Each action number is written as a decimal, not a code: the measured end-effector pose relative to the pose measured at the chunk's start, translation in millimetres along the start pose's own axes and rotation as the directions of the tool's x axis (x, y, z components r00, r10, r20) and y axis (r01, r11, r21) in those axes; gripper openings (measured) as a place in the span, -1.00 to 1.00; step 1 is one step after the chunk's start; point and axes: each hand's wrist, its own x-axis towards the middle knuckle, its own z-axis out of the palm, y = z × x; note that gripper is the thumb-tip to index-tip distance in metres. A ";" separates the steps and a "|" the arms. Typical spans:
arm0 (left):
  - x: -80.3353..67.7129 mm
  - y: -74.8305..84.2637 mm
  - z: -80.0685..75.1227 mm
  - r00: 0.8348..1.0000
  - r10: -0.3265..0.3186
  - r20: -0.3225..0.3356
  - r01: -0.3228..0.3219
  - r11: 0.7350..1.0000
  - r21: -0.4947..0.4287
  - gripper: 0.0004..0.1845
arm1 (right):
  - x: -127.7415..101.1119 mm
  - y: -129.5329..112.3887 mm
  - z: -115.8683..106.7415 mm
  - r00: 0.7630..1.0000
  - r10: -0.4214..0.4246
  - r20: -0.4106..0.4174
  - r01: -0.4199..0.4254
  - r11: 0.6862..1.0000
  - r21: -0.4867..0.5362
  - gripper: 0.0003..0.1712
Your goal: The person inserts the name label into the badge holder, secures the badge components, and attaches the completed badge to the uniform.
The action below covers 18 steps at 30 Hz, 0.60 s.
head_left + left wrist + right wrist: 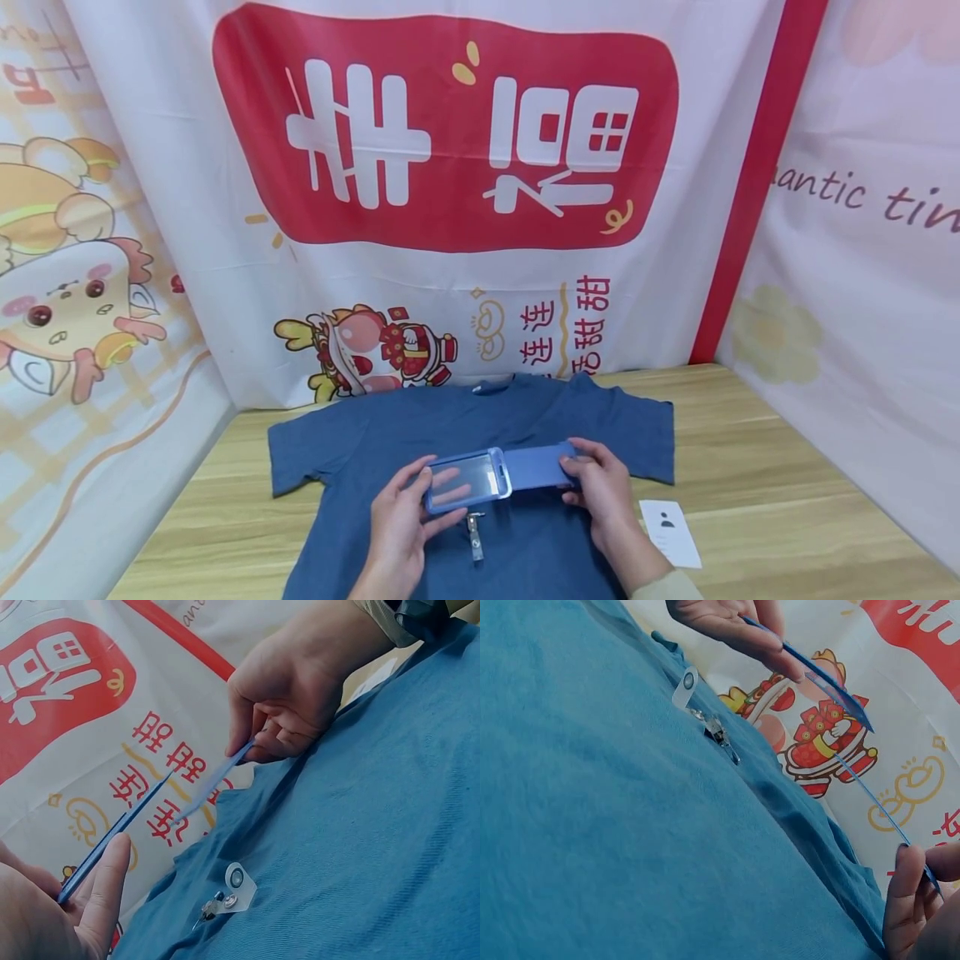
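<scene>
I pinch the open badge holder [495, 479] in both hands (left hand [401, 521], right hand [607, 496]); the card [670, 532], at four o'clock, isn't inserted yet.

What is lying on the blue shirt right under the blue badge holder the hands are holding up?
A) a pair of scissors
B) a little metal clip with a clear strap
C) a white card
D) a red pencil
B: a small metal clip on a clear strap lies on the blue shirt just below the badge holder; the white card lies on the table instead.
</scene>
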 end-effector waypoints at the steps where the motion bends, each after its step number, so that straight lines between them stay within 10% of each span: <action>1: 0.2 0.0 -0.1 1.000 -0.001 0.004 0.001 1.000 -0.001 -0.49 | 0.6 0.7 0.3 1.000 -0.002 0.000 0.002 1.000 -0.016 -0.45; 18: -0.8 0.3 0.9 1.000 -0.014 0.026 0.015 1.000 -0.021 -0.48 | 0.3 6.8 2.3 0.996 -0.085 0.019 0.086 0.957 -0.277 -0.49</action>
